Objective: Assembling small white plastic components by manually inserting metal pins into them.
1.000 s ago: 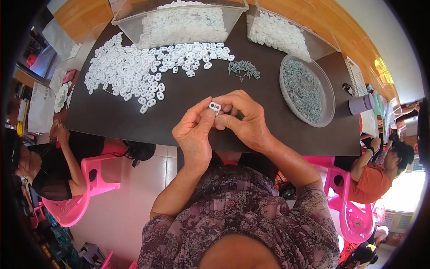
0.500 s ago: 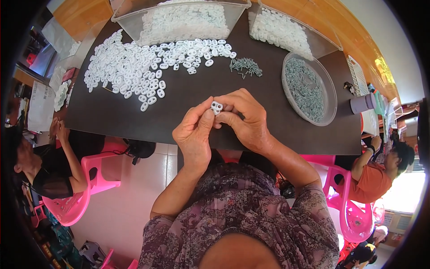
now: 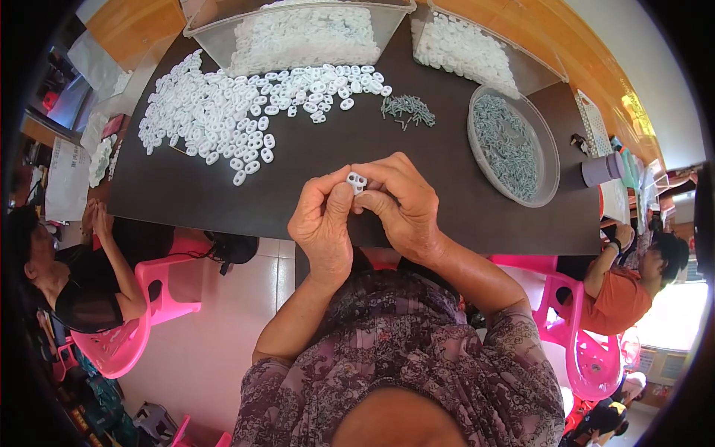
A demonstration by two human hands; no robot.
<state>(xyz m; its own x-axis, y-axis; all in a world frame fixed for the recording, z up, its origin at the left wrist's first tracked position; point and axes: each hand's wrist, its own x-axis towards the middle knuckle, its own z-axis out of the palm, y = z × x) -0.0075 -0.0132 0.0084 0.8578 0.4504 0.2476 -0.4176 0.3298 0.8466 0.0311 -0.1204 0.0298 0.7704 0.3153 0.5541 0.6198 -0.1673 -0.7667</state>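
Note:
Between the fingertips of both hands is a small white plastic piece with several holes (image 3: 357, 182), held above the dark table's near part. My left hand (image 3: 325, 216) pinches its left side with thumb and forefinger. Closed on its right side is my right hand (image 3: 402, 201), thumb below and forefinger above. Whether a pin sits in the piece is hidden by the fingers. Beyond my hands lies a heap of loose white oval two-holed pieces (image 3: 201, 104). A small pile of grey-green pins (image 3: 408, 111) rests to the right of that heap.
A clear bin of white pieces (image 3: 298, 41) stands at the back, another clear bin (image 3: 465, 52) right of it. A round clear tub (image 3: 553, 167) holds many grey-green pins. A lilac cup (image 3: 603, 170) is at far right. People sit on pink chairs (image 3: 123, 346) at both sides.
Both hands and the white piece have shifted very slightly; the grip appears the same. The piece seems turned a little between the fingers. The heaps and containers have not moved.

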